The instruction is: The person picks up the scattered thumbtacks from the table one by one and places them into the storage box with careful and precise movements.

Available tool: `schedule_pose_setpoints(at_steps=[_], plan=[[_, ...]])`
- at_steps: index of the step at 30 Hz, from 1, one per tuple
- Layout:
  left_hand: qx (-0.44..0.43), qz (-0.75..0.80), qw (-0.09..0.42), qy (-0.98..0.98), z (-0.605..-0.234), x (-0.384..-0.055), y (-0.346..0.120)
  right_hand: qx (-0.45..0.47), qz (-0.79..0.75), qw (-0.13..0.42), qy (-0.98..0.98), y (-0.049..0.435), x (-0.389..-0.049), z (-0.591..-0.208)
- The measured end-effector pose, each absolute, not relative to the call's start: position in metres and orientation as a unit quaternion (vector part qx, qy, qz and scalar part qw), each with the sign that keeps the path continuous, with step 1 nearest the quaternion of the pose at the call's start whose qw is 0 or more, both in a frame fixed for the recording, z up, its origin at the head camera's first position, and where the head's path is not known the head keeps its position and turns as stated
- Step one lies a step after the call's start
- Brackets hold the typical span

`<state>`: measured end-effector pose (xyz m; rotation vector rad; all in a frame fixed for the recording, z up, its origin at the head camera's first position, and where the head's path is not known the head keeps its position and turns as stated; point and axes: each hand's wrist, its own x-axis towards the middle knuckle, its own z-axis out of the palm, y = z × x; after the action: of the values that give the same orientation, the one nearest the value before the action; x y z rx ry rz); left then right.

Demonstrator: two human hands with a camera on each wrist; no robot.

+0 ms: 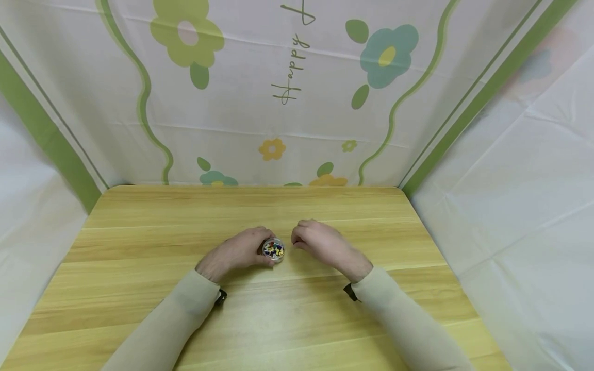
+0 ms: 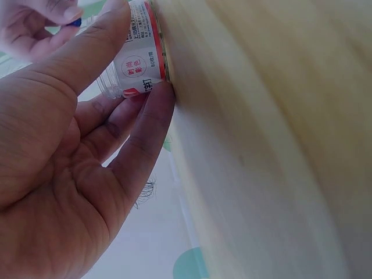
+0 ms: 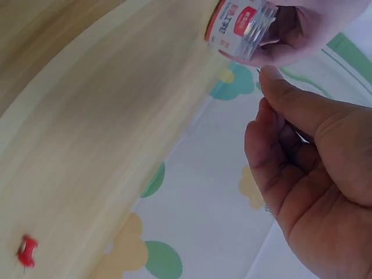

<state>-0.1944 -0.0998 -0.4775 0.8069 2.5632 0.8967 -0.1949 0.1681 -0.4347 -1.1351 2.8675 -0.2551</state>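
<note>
My left hand (image 1: pixel 238 250) grips a small clear jar (image 1: pixel 274 249) that stands upright on the wooden table. Many-coloured push pins fill it, and no lid covers its top. A white and red label (image 2: pixel 135 65) wraps its side, with thumb and fingers round it in the left wrist view. Just right of the jar, my right hand (image 1: pixel 322 245) pinches a blue push pin (image 2: pixel 75 22) between thumb and fingertips, apart from the jar. Only the pin's dark tip shows in the right wrist view. A red push pin (image 3: pixel 27 251) lies on the table there.
The wooden table (image 1: pixel 274 319) has its far edge against a white curtain (image 1: pixel 241 113) printed with flowers. White cloth (image 1: pixel 524 206) also hangs along the right and left sides. A dark strap is on each wrist.
</note>
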Motion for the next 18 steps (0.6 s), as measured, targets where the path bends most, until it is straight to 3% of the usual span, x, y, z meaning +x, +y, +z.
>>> schedule_pose_setpoints(at_steps=[18], plan=[[0.289, 0.313, 0.15, 0.892, -0.477, -0.195, -0.101, -0.362, -0.095, 0.012, 0.927, 0.129, -0.192, -0.447]])
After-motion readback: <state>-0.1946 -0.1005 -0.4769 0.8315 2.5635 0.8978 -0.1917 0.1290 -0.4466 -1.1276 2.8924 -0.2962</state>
